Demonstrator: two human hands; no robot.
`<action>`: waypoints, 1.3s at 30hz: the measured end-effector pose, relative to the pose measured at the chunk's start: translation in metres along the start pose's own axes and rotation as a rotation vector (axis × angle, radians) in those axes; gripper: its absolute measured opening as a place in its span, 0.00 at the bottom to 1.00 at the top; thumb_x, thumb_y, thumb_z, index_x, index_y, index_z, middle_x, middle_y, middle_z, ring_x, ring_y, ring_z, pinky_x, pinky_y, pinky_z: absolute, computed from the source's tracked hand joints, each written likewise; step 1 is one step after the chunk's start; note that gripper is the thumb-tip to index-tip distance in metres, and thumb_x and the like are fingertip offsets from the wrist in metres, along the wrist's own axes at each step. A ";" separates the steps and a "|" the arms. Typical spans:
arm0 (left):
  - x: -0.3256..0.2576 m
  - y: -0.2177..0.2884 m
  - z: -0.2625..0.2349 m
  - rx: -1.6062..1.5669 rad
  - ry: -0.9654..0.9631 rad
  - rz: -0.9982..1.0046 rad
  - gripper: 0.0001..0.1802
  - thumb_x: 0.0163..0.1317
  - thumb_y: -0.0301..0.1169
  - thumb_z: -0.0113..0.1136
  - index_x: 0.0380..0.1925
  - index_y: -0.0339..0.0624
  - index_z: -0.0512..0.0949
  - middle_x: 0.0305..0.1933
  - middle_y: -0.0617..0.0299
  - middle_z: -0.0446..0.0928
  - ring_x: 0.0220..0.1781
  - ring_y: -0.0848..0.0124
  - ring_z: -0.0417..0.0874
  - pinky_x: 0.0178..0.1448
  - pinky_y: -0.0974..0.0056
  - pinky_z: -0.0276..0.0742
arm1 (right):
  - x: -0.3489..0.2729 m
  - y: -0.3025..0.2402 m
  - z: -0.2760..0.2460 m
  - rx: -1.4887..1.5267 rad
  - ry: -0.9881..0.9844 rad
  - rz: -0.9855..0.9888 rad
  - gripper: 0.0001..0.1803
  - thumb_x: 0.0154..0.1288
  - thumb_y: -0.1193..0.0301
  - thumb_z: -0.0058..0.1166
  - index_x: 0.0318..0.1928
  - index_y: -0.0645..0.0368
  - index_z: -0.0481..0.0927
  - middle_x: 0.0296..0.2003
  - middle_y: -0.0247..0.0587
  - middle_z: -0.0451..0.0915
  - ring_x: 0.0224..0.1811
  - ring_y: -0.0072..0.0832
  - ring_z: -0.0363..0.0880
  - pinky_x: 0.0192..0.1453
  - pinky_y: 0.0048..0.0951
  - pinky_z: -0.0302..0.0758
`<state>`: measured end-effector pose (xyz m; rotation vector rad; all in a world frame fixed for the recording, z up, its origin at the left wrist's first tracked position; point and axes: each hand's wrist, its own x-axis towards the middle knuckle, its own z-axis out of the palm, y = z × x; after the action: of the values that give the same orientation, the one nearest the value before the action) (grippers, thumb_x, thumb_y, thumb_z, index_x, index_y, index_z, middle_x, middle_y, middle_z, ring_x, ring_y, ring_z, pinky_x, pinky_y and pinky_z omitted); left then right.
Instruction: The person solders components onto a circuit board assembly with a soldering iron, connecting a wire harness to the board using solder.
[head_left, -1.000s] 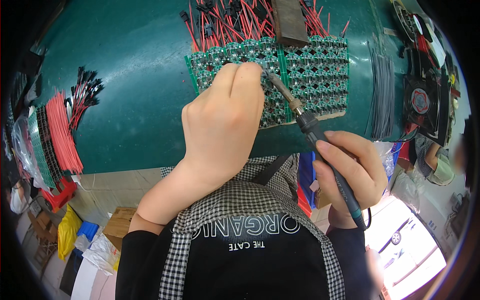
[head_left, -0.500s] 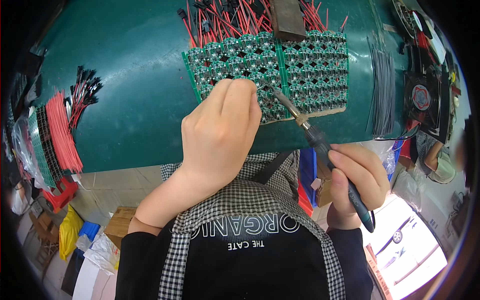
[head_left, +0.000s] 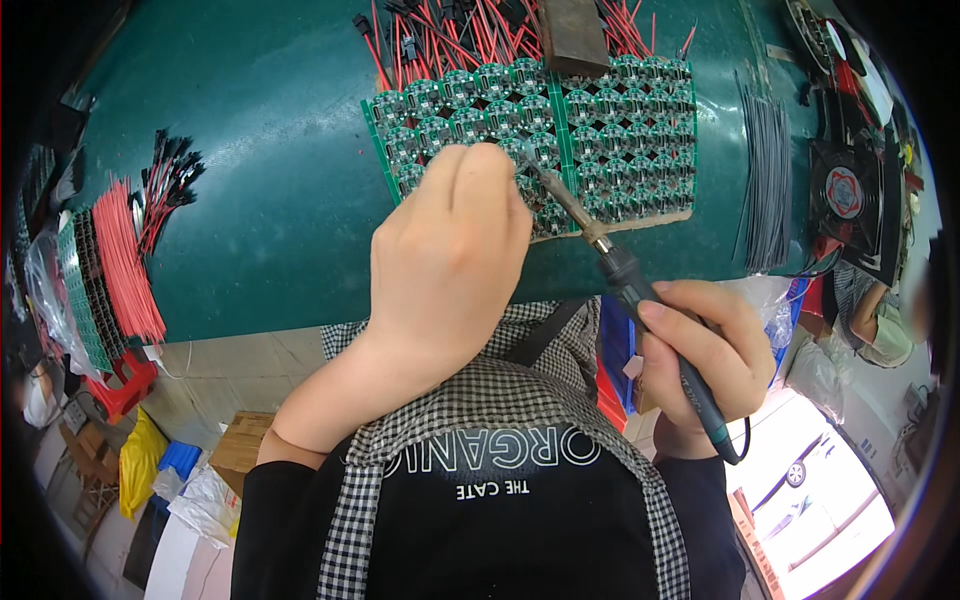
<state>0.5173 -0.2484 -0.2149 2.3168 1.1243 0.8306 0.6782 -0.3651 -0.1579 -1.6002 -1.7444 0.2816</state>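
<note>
Green-matted bench [head_left: 250, 200], working on the panel of small round green circuit boards [head_left: 600, 130] at its far middle: nearest the panel's front edge, right hand [head_left: 700, 360] is wrapped tight around the soldering iron [head_left: 625, 275], tip angled up-left onto the panel's lower middle, and left hand [head_left: 450, 260] is curled closed over the panel's left half, whatever it pinches is hidden. Red leads [head_left: 470, 40] already fan out beyond the panel's far edge, so I judge the far rows wired and the near rows left; joints are too small to confirm. Spare red wire bundles [head_left: 125, 260] wait well left of the panel, grey wires [head_left: 765, 180] just right of it.
</note>
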 end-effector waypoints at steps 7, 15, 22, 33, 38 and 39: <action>-0.003 -0.003 0.000 -0.044 0.022 0.027 0.09 0.51 0.21 0.61 0.31 0.41 0.73 0.30 0.61 0.71 0.24 0.65 0.77 0.25 0.65 0.73 | 0.002 0.000 -0.006 0.003 0.003 -0.028 0.12 0.46 0.78 0.62 0.36 0.62 0.84 0.31 0.46 0.81 0.26 0.33 0.81 0.27 0.26 0.78; -0.003 -0.001 0.003 -0.021 0.008 0.030 0.08 0.52 0.21 0.61 0.30 0.41 0.72 0.30 0.60 0.71 0.23 0.64 0.77 0.24 0.64 0.73 | 0.004 0.002 -0.004 -0.022 -0.039 -0.053 0.14 0.46 0.78 0.64 0.37 0.62 0.84 0.32 0.46 0.81 0.26 0.33 0.81 0.27 0.26 0.78; 0.002 0.003 0.008 -0.010 -0.029 0.008 0.08 0.53 0.21 0.59 0.29 0.39 0.69 0.33 0.55 0.70 0.23 0.62 0.78 0.25 0.63 0.74 | -0.002 -0.002 0.006 -0.264 -0.070 -0.275 0.16 0.38 0.77 0.62 0.34 0.63 0.85 0.33 0.48 0.78 0.27 0.33 0.81 0.28 0.26 0.81; -0.001 0.000 0.001 -0.051 0.033 -0.020 0.06 0.54 0.18 0.61 0.30 0.39 0.75 0.27 0.61 0.72 0.23 0.70 0.73 0.26 0.67 0.67 | 0.003 -0.001 -0.004 0.036 -0.073 0.082 0.16 0.42 0.83 0.63 0.36 0.61 0.85 0.36 0.44 0.79 0.29 0.28 0.79 0.30 0.23 0.76; -0.005 0.002 -0.005 -0.102 -0.005 -0.034 0.06 0.53 0.18 0.60 0.31 0.39 0.75 0.27 0.63 0.72 0.23 0.73 0.71 0.25 0.69 0.65 | 0.007 0.008 -0.010 0.101 0.015 0.094 0.12 0.44 0.81 0.60 0.34 0.63 0.84 0.33 0.47 0.80 0.27 0.30 0.78 0.29 0.25 0.74; -0.007 0.001 -0.005 -0.094 -0.009 -0.016 0.08 0.52 0.18 0.60 0.31 0.38 0.74 0.29 0.60 0.71 0.23 0.68 0.73 0.26 0.66 0.69 | 0.005 0.007 -0.011 0.102 0.014 0.093 0.12 0.44 0.81 0.60 0.34 0.63 0.84 0.33 0.47 0.80 0.27 0.30 0.78 0.29 0.25 0.74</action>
<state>0.5109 -0.2536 -0.2128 2.2293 1.0757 0.8484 0.6906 -0.3624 -0.1530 -1.6075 -1.6217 0.3968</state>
